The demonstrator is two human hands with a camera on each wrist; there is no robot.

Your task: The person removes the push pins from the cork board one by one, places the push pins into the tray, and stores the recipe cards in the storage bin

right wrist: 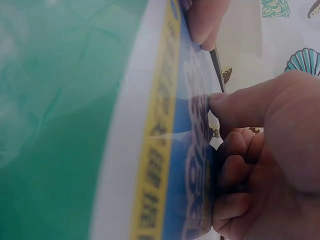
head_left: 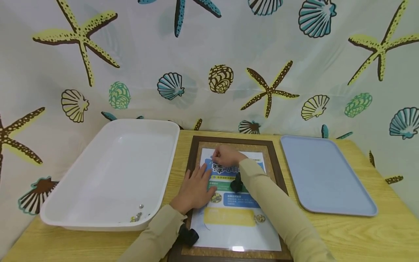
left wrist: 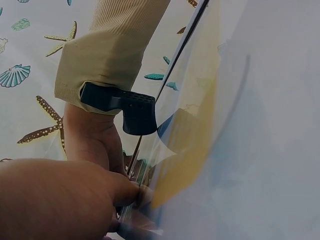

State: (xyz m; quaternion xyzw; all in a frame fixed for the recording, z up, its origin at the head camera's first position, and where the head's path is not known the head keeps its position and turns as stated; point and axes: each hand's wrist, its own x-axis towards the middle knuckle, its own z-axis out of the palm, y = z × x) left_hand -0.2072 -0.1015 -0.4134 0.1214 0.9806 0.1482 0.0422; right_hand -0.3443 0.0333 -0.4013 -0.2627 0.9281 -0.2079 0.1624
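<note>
A printed poster [head_left: 229, 233] with a glossy surface lies on a cork board [head_left: 186, 251] in a dark brown frame [head_left: 281, 182]. My left hand [head_left: 196, 187] rests on the poster's left side and the frame, fingers spread and straight. Near the poster's top left corner, my right hand [head_left: 227, 155] has its fingers curled, thumb and index fingertips together right at the surface. They pinch something small, mostly hidden; I cannot tell its kind. From the right wrist, the curled fingers and thumb [right wrist: 240, 105] show close over the blue heading, with the left fingertips [right wrist: 205, 25] beyond.
On the left stands a deep white tray [head_left: 108, 174] with several small metallic pieces [head_left: 135, 217] in its near right corner. A flat light blue tray [head_left: 330, 174] lies on the right of the wooden table [head_left: 386, 233]. Behind hangs a patterned curtain [head_left: 203, 47].
</note>
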